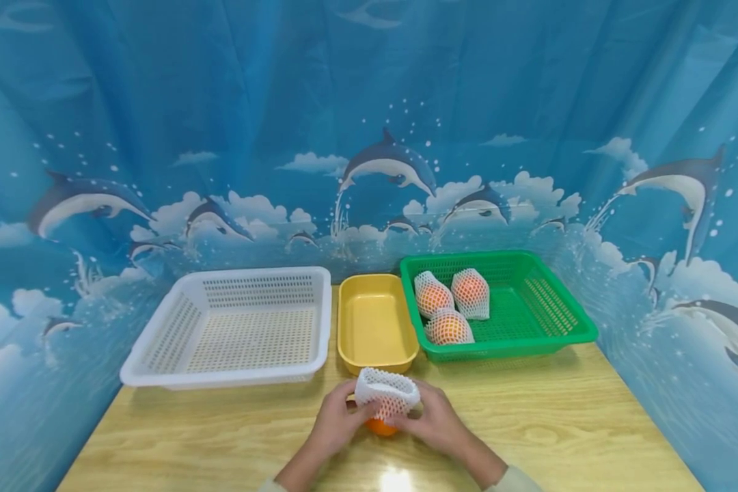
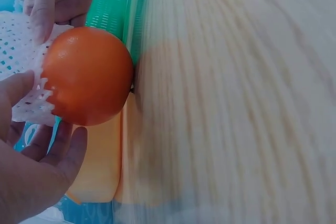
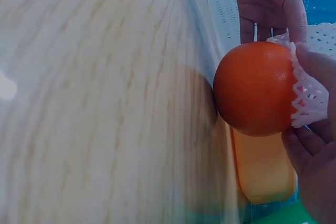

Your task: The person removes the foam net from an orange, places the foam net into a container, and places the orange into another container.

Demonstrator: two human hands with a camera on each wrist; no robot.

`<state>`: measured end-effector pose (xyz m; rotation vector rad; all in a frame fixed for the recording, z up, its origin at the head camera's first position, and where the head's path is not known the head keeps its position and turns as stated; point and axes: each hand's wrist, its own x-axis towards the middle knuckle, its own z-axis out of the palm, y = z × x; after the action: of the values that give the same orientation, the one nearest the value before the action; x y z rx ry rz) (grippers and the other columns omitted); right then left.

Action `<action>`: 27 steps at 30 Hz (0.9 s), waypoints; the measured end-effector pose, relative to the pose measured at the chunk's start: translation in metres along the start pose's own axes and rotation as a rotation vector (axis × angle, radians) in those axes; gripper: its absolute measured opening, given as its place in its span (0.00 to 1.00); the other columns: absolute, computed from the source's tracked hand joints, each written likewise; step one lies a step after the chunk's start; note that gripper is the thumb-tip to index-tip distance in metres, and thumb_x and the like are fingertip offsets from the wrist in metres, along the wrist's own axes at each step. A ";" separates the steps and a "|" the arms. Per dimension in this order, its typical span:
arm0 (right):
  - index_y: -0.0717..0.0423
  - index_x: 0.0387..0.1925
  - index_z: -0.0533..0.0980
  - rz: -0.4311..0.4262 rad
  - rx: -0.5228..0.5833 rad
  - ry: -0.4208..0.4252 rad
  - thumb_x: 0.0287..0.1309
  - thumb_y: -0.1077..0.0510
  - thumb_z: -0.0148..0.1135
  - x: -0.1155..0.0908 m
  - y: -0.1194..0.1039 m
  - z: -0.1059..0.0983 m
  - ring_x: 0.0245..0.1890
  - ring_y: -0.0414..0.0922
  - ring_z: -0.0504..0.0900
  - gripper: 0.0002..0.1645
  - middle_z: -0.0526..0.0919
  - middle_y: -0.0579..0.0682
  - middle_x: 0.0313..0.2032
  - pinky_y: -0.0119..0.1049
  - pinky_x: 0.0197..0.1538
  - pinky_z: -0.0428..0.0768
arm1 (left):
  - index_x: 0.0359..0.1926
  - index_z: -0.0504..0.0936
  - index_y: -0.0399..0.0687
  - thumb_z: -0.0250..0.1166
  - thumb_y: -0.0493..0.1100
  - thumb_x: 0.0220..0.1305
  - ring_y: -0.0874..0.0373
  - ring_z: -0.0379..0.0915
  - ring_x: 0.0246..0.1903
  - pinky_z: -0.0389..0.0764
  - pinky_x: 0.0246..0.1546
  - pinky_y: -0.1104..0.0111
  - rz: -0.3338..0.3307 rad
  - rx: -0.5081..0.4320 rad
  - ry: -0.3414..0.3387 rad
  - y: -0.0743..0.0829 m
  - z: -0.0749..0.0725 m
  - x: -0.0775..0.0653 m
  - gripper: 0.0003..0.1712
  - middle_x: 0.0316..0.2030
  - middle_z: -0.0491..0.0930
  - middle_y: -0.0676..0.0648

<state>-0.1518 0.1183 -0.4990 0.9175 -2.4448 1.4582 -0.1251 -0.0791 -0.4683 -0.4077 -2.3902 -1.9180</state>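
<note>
An orange (image 2: 89, 77) rests on the table, its lower part bare and its upper part inside a white foam net sleeve (image 1: 386, 391). The sleeve's wide mouth stands up above the fruit. From the left, my left hand (image 1: 339, 418) pinches the sleeve's edge, thumb in front and fingers behind. My right hand (image 1: 432, 418) grips the opposite side the same way. In the right wrist view the net's frilled lower edge (image 3: 300, 93) circles the orange, with the thumbs pressing on it.
Just beyond the hands stands a yellow tray (image 1: 378, 331). A white basket (image 1: 255, 342) is at left. The green basket (image 1: 529, 301) at right holds three net-wrapped fruits (image 1: 450, 328). A blue dolphin curtain (image 1: 283, 102) hangs behind the wooden table (image 1: 221, 437).
</note>
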 end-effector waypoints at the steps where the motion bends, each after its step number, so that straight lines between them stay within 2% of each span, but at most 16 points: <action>1: 0.42 0.51 0.74 -0.001 -0.003 0.004 0.41 0.46 0.70 0.000 0.000 0.000 0.46 0.40 0.77 0.31 0.79 0.39 0.47 0.39 0.50 0.76 | 0.43 0.78 0.37 0.66 0.35 0.52 0.62 0.73 0.38 0.79 0.37 0.72 -0.010 -0.004 0.002 -0.002 0.001 0.000 0.15 0.41 0.77 0.41; 4: 0.45 0.50 0.75 0.003 -0.006 0.014 0.43 0.47 0.69 0.001 0.000 -0.001 0.46 0.41 0.78 0.29 0.80 0.41 0.47 0.39 0.49 0.77 | 0.45 0.77 0.38 0.66 0.39 0.54 0.58 0.75 0.39 0.79 0.36 0.72 -0.025 -0.012 -0.007 -0.012 0.002 0.001 0.18 0.43 0.77 0.41; 7: 0.47 0.47 0.77 0.042 0.005 0.035 0.43 0.48 0.69 0.002 -0.002 -0.002 0.43 0.40 0.79 0.25 0.81 0.41 0.44 0.37 0.47 0.78 | 0.50 0.73 0.38 0.66 0.44 0.55 0.54 0.75 0.41 0.79 0.37 0.73 -0.054 -0.014 -0.031 -0.023 0.002 0.003 0.24 0.46 0.75 0.40; 10: 0.50 0.43 0.79 0.089 0.026 0.063 0.43 0.52 0.70 0.002 -0.005 -0.002 0.40 0.39 0.80 0.21 0.83 0.42 0.40 0.35 0.44 0.79 | 0.56 0.68 0.38 0.67 0.45 0.54 0.49 0.73 0.45 0.79 0.40 0.70 -0.062 -0.018 -0.073 -0.029 0.003 0.004 0.31 0.49 0.73 0.38; 13: 0.57 0.39 0.80 0.133 0.046 0.099 0.43 0.59 0.70 0.004 -0.011 -0.003 0.37 0.40 0.81 0.17 0.84 0.48 0.37 0.33 0.41 0.80 | 0.60 0.63 0.39 0.68 0.45 0.52 0.46 0.69 0.50 0.78 0.43 0.64 -0.048 -0.011 -0.112 -0.031 0.004 0.004 0.37 0.52 0.71 0.39; 15: 0.62 0.36 0.80 0.148 0.057 0.116 0.43 0.62 0.70 0.005 -0.020 -0.005 0.36 0.40 0.81 0.15 0.84 0.51 0.35 0.33 0.39 0.81 | 0.61 0.62 0.40 0.69 0.45 0.51 0.46 0.67 0.51 0.77 0.46 0.63 -0.023 0.034 -0.132 -0.030 0.004 0.004 0.38 0.52 0.70 0.42; 18: 0.64 0.35 0.80 0.168 0.064 0.114 0.43 0.64 0.69 0.008 -0.033 -0.010 0.35 0.40 0.81 0.13 0.84 0.53 0.34 0.32 0.39 0.81 | 0.61 0.63 0.39 0.70 0.45 0.49 0.47 0.67 0.52 0.75 0.48 0.60 -0.003 0.067 -0.156 -0.016 0.003 0.001 0.39 0.53 0.70 0.42; 19: 0.64 0.35 0.80 0.169 0.067 0.107 0.44 0.64 0.69 0.009 -0.036 -0.012 0.35 0.40 0.82 0.13 0.84 0.53 0.34 0.32 0.39 0.80 | 0.61 0.63 0.40 0.70 0.46 0.49 0.48 0.67 0.52 0.75 0.49 0.61 0.006 0.083 -0.162 -0.016 0.003 0.000 0.40 0.54 0.69 0.43; 22: 0.64 0.37 0.79 0.179 0.079 0.096 0.44 0.64 0.68 0.009 -0.039 -0.014 0.37 0.41 0.82 0.14 0.84 0.53 0.35 0.32 0.41 0.80 | 0.62 0.62 0.43 0.71 0.49 0.47 0.50 0.66 0.53 0.74 0.50 0.61 0.007 0.097 -0.177 -0.018 0.003 0.000 0.43 0.55 0.68 0.45; 25: 0.65 0.38 0.79 0.166 0.078 0.099 0.44 0.65 0.68 0.010 -0.039 -0.014 0.38 0.42 0.82 0.15 0.84 0.55 0.36 0.32 0.41 0.80 | 0.64 0.60 0.47 0.70 0.53 0.47 0.52 0.65 0.54 0.73 0.51 0.62 0.006 0.120 -0.182 -0.034 0.005 0.002 0.46 0.56 0.68 0.47; 27: 0.66 0.37 0.79 0.147 0.066 0.113 0.44 0.66 0.68 0.010 -0.040 -0.014 0.37 0.41 0.82 0.15 0.84 0.55 0.35 0.33 0.40 0.80 | 0.65 0.59 0.47 0.70 0.53 0.47 0.52 0.66 0.54 0.72 0.52 0.59 0.005 0.139 -0.180 -0.035 0.005 0.002 0.47 0.56 0.69 0.47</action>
<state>-0.1392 0.1123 -0.4579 0.6585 -2.4397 1.6008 -0.1351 -0.0810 -0.5021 -0.5999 -2.6100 -1.7681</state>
